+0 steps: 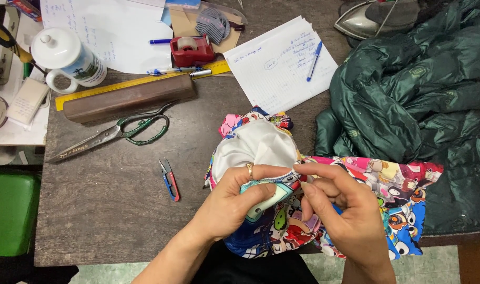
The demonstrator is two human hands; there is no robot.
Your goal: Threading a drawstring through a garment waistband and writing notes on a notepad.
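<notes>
Both hands are working a cartoon-print cloth (387, 184) at the near edge of the bench (108, 210), its white lining (258, 144) bunched up and turned outward. The left hand (234, 202) is pinching a folded edge of the cloth between thumb and fingers, its grip closed on the fabric. The right hand (345, 213) is meeting it just beside, fingertips curled and pressing into the same fold, so its grip is also closed on the cloth.

The cloth is looking thin, light and limp, and the lining probably slick, so it is likely to slide and bunch; the seam or folded edge seems the firmest place to take hold.

Small thread snips (169, 180) are lying near the left hand, with large scissors (114, 132) and a yellow ruler (140, 81) farther back. A dark green jacket (408, 79) is lying in a heap to the right, touching the cloth.
</notes>
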